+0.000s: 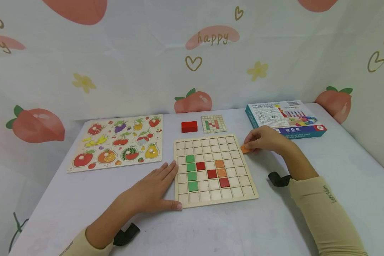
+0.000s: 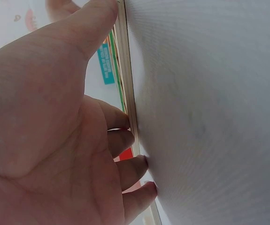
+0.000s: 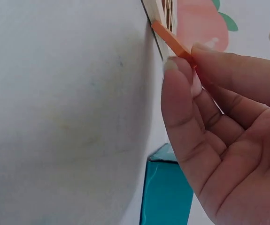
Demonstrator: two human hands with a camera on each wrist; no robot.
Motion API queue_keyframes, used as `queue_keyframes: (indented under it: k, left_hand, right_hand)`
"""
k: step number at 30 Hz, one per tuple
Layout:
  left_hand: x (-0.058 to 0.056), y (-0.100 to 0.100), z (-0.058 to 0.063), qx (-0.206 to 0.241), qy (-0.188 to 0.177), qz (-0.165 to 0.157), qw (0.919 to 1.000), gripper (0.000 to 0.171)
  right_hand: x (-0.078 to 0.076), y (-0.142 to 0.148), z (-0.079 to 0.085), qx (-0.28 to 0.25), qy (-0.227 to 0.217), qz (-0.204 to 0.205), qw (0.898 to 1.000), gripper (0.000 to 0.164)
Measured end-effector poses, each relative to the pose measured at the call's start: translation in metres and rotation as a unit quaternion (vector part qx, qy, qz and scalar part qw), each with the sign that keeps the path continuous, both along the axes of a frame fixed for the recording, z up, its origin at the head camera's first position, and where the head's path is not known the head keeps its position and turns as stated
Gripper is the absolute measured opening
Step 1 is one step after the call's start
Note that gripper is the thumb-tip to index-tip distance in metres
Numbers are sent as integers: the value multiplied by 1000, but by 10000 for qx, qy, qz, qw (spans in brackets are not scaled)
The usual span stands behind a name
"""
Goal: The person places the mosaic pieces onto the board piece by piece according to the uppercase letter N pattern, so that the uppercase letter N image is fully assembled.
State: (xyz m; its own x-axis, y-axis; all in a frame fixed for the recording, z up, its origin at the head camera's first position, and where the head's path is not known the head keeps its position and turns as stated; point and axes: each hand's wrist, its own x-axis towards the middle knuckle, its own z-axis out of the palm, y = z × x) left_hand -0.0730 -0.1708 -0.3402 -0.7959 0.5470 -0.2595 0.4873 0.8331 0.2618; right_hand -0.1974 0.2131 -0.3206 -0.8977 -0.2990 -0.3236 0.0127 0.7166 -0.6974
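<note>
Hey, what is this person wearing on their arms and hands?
Both hands are bare: no gloves or rings show on the left hand or the right hand. Each arm has a long beige sleeve, and the right sleeve carries small dark lettering along it. A black strap sits at the right wrist, and another black strap at the left wrist.

A fruit puzzle [image 1: 115,142], red block [image 1: 189,126], pattern card [image 1: 213,123] and teal box [image 1: 284,117] lie on the table [image 1: 339,170].

My head view is bright and evenly lit with faint shadows under the arms, bowed at its edges, while both wrist views blur up close.
</note>
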Motion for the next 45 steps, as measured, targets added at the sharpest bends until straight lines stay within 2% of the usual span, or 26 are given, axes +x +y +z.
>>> queue_keyframes:
  k: [15,37,45]
  left_hand:
    - [-1,-1,0,-23,-28,5,10000,114]
    - [-1,-1,-1,-43,-18,22,10000,115]
    - [-1,-1,-1,-44,-10,21,10000,114]
  right_hand:
    - [-1,-4,1,-150,16,-11,9999,18]
    - [-10,-46,-2,-501,-301,704,9958,9]
    - [-10,-60,-3,-613,-186,964,9933,8]
